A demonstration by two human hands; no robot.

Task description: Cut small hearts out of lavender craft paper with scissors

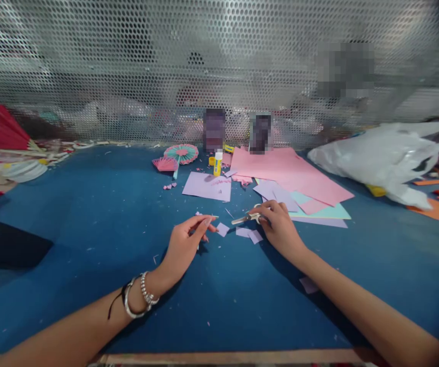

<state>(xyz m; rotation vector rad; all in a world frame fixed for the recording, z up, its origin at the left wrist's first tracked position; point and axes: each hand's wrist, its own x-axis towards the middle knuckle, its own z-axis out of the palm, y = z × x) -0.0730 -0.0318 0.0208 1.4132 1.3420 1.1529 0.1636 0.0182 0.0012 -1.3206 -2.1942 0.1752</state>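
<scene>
My left hand (188,237), with bracelets at the wrist, is closed in a pinch; a thin pale edge, which looks like a small piece of paper (214,217), sticks out at its fingertips. To the right, my right hand (278,221) is closed around the handles of a pair of scissors (244,219), whose blades point left toward my left hand. Small lilac paper pieces (243,232) lie below the blades, and another lilac square (223,230) is beside my left fingertips. Behind the hands is a lilac sheet (204,186) with scraps on it.
A yellow glue stick (217,165) stands at the back, beside a round paper fan (181,153) and a pink folded fan (164,163). Pink sheets (276,165) lie right of it. A white plastic bag (372,153) is farther right. A perforated metal panel (127,66) rises behind the blue table (108,204).
</scene>
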